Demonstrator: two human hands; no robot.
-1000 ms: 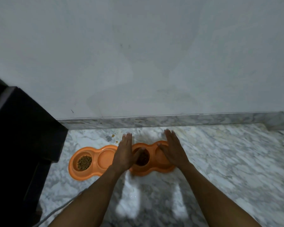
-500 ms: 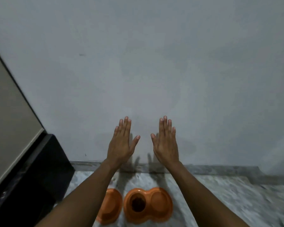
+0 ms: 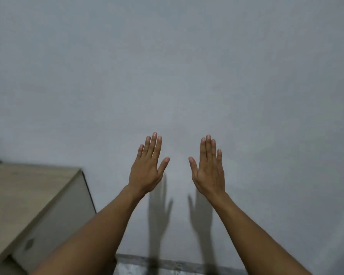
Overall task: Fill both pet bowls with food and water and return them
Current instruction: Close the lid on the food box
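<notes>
My left hand (image 3: pixel 147 167) and my right hand (image 3: pixel 208 169) are both raised in front of the grey wall, backs toward me, fingers straight with thumbs spread, holding nothing. They hang side by side with a gap between them. Their shadows fall on the wall below them. The orange pet bowls are out of view, below the frame.
A light wooden cabinet top (image 3: pixel 26 197) with a pale side panel stands at the lower left. A strip of marble skirting (image 3: pixel 167 263) runs along the bottom edge. The plain grey wall (image 3: pixel 187 66) fills most of the view.
The view has tilted upward from the floor: the orange double bowls slid down and out of the frame. Both hands lifted off the bowls and rose, empty, in front of the wall.
</notes>
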